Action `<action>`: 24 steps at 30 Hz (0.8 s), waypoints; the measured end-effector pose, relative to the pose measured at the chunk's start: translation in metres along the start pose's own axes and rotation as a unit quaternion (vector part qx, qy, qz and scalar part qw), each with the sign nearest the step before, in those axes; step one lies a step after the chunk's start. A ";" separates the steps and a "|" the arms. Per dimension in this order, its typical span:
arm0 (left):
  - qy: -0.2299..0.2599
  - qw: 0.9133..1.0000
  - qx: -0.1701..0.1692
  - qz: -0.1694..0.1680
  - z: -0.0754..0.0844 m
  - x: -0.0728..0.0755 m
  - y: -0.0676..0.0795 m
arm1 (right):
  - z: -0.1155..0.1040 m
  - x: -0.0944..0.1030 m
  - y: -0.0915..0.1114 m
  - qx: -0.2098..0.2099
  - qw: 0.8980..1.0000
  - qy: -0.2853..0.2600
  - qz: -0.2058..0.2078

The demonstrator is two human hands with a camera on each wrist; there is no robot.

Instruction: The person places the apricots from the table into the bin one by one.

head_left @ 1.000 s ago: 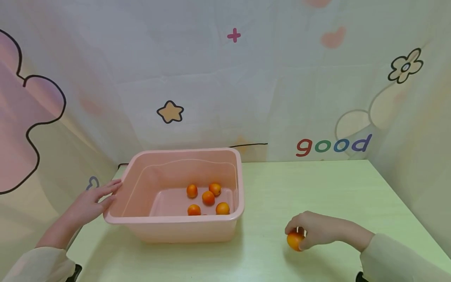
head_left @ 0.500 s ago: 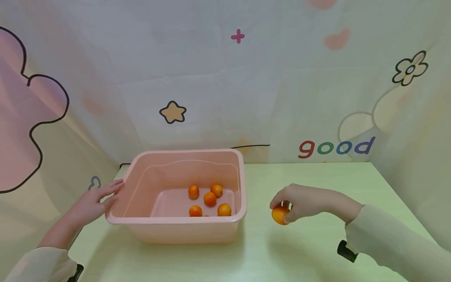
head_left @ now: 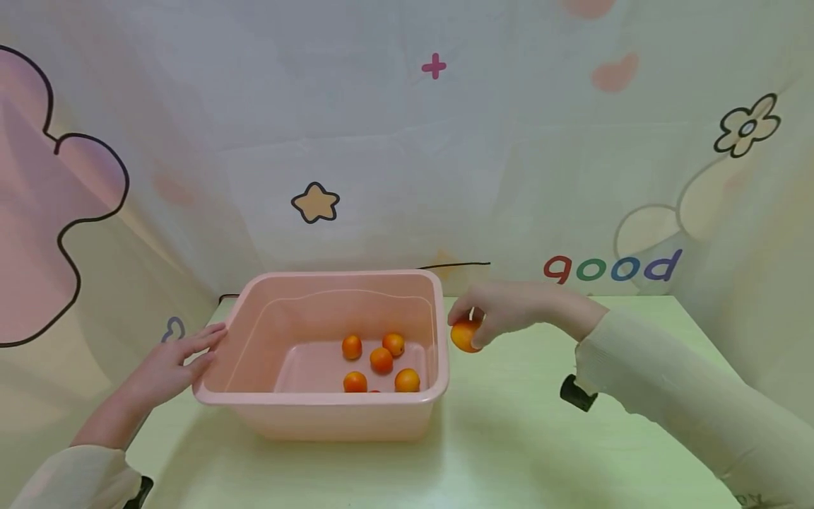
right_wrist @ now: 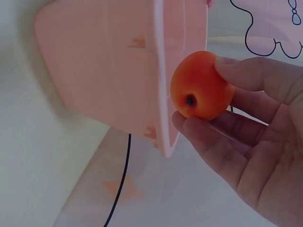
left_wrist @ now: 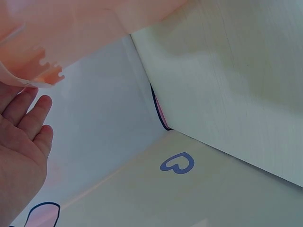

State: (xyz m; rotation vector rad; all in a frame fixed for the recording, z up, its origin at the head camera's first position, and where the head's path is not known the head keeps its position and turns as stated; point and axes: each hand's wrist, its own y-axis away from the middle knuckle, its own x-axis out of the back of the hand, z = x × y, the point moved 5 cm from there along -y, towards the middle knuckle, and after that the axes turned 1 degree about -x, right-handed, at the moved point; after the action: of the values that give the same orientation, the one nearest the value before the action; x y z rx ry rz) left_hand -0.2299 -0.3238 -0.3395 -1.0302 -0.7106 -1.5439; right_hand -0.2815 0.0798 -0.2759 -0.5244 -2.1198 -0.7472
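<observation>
A pink plastic basin stands on the left half of the table. Several small orange fruits lie inside it, one mostly hidden behind the front wall. My right hand pinches a round orange-red fruit between thumb and fingertips, just outside the basin's right rim. In the right wrist view a dark pit shows on the fruit. At the basin's left rim is my left hand, its fingertips touching the edge. The left wrist view shows its fingers loosely extended beneath the rim.
The pale green table backs onto a patterned cloth that also hangs at both sides. Dark wrist-worn devices show near the right sleeve and left sleeve. The basin's right wall stands beside the held fruit.
My right hand has carried the fruit up from the table, leftward and away from me, to the basin's right rim. The left hand stays at the left rim.
</observation>
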 end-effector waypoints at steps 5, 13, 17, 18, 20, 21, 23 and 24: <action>0.004 1.000 0.006 -0.003 0.000 0.000 0.001 | -0.014 0.009 -0.020 0.015 1.000 0.023 -0.001; 0.009 1.000 0.010 -0.006 0.000 0.000 -0.001 | -0.031 0.015 -0.054 0.003 0.999 0.039 -0.010; 0.007 1.000 0.012 -0.007 0.001 0.000 -0.001 | -0.033 0.016 -0.073 -0.023 0.999 0.027 -0.005; 0.008 1.000 0.011 -0.006 0.002 0.001 -0.001 | -0.034 0.016 -0.077 -0.030 0.999 0.021 -0.006; 0.009 1.000 0.015 -0.008 0.003 0.001 0.000 | -0.033 0.015 -0.087 -0.045 0.999 0.011 -0.006; 0.011 1.000 0.018 -0.010 0.003 0.000 0.000 | -0.033 0.015 -0.091 -0.052 0.999 0.005 -0.005; 0.016 1.000 0.024 -0.012 0.003 0.000 0.001 | -0.033 0.015 -0.098 -0.065 0.998 -0.002 -0.004; 0.018 0.999 0.027 -0.014 0.003 -0.001 0.001 | -0.034 0.014 -0.101 -0.069 0.998 -0.003 -0.002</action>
State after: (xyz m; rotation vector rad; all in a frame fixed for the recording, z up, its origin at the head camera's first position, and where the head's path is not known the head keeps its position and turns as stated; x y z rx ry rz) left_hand -0.2281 -0.3207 -0.3388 -0.9539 -0.7409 -1.5549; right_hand -0.3308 -0.0157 -0.2809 -0.5978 -2.0841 -0.9000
